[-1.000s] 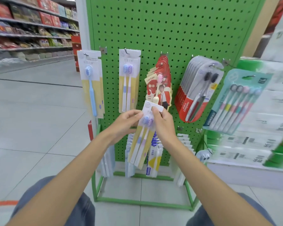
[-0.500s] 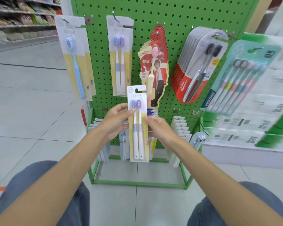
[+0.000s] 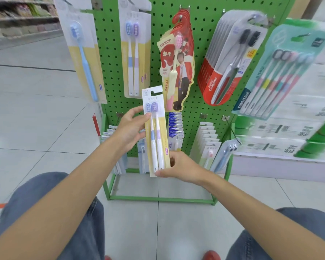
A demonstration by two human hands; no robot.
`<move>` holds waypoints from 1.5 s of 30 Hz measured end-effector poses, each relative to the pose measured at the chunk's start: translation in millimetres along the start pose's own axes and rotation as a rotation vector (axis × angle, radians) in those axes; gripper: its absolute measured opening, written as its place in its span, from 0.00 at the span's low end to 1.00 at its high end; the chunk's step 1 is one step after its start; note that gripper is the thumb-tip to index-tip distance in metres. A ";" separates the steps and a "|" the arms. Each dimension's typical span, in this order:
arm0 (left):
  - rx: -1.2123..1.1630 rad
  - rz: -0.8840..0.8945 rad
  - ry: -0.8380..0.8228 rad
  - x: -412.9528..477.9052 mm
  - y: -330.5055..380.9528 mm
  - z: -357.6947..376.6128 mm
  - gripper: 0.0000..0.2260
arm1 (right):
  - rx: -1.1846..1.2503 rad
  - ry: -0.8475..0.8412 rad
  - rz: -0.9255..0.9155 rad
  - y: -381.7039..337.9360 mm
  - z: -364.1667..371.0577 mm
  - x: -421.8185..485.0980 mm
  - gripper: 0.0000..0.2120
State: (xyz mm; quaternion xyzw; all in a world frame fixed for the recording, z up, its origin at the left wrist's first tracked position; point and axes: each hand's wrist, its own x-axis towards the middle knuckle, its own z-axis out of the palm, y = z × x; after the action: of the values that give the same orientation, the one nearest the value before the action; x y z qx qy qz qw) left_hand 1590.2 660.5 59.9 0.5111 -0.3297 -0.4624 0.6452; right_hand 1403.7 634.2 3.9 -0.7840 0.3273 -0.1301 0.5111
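Observation:
A two-toothbrush pack [image 3: 156,132], white and yellow card with a blue and a purple brush, stands upright in front of the green pegboard rack [image 3: 204,25]. My left hand [image 3: 130,129] pinches its left edge near the brush heads. My right hand [image 3: 180,167] grips its bottom right corner from below. An identical pack [image 3: 134,51] hangs on a hook just above and to the left.
Other toothbrush packs hang on the pegboard: a single blue brush [image 3: 83,59], a red canban pack [image 3: 177,61], Colgate packs [image 3: 227,59], a multi-brush pack [image 3: 278,72]. Lower hooks hold more packs [image 3: 206,145]. Boxed goods [image 3: 289,132] stand to the right. My knees are below.
The pack went from tilted to upright and rose towards the upper hooks. My right hand slid from its upper part down to its bottom corner.

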 end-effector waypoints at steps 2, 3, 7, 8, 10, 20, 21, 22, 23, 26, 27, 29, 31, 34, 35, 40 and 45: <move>0.048 0.058 -0.014 -1.2 0.9 1.9 0.19 | -0.084 0.076 -0.066 -6.1 3.7 -5.5 0.13; 0.062 0.084 -0.023 -1.9 2.0 2.7 0.18 | -0.109 0.101 -0.101 -10.2 5.0 -8.4 0.17; 0.140 0.152 -0.048 -7.9 7.1 5.5 0.17 | -0.212 0.086 -0.161 -12.0 6.5 -7.0 0.42; 0.172 0.167 -0.039 -8.8 7.7 5.6 0.19 | -0.239 0.077 -0.172 -9.8 7.5 -5.0 0.44; 0.197 0.177 -0.007 -7.9 8.6 3.5 0.21 | -0.235 0.048 -0.186 -9.2 9.6 -4.3 0.46; 0.051 0.123 -0.067 -12.3 10.4 -2.4 0.20 | -0.149 0.216 -0.036 -7.3 -0.5 5.5 0.19; 0.044 0.114 -0.070 -12.1 10.0 -2.1 0.20 | -0.168 0.234 -0.035 -7.3 -2.1 6.4 0.13; 0.054 0.108 -0.077 -12.3 9.3 -1.3 0.18 | -0.169 0.258 -0.039 -8.0 -3.3 7.5 0.09; 0.068 0.100 -0.089 -12.8 8.2 -0.5 0.17 | -0.150 0.292 -0.049 -10.4 -4.9 8.7 0.07; 0.107 0.065 -0.137 -15.1 2.0 3.8 0.15 | -0.058 0.393 -0.086 -21.3 -13.6 12.7 0.07; 0.118 0.054 -0.151 -16.1 -0.3 5.7 0.15 | -0.026 0.422 -0.098 -25.5 -17.6 13.9 0.07; 0.133 0.038 -0.182 -18.0 -3.9 9.8 0.15 | 0.030 0.469 -0.126 -32.3 -24.6 16.2 0.07; 0.148 0.027 -0.214 -18.6 -5.6 11.2 0.15 | 0.067 0.516 -0.150 -38.4 -29.1 17.9 0.07; 0.173 0.015 -0.265 -18.9 -5.5 10.1 0.17 | 0.111 0.572 -0.197 -49.1 -31.8 18.6 0.07; 0.178 0.010 -0.282 -19.5 -5.1 9.9 0.17 | 0.135 0.580 -0.211 -52.2 -32.3 18.7 0.09; 0.166 -0.009 -0.323 -20.5 -4.0 8.0 0.16 | 0.256 0.601 -0.253 -61.6 -32.4 18.0 0.19; 0.130 -0.002 -0.298 -21.1 -4.0 8.0 0.16 | 0.219 0.653 -0.264 -60.6 -29.8 18.9 0.11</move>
State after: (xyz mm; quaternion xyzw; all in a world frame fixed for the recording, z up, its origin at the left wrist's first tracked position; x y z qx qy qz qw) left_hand 1574.5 677.1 59.1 0.4779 -0.4505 -0.5114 0.5542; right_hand 1424.9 616.6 68.3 -0.6774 0.3532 -0.4727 0.4392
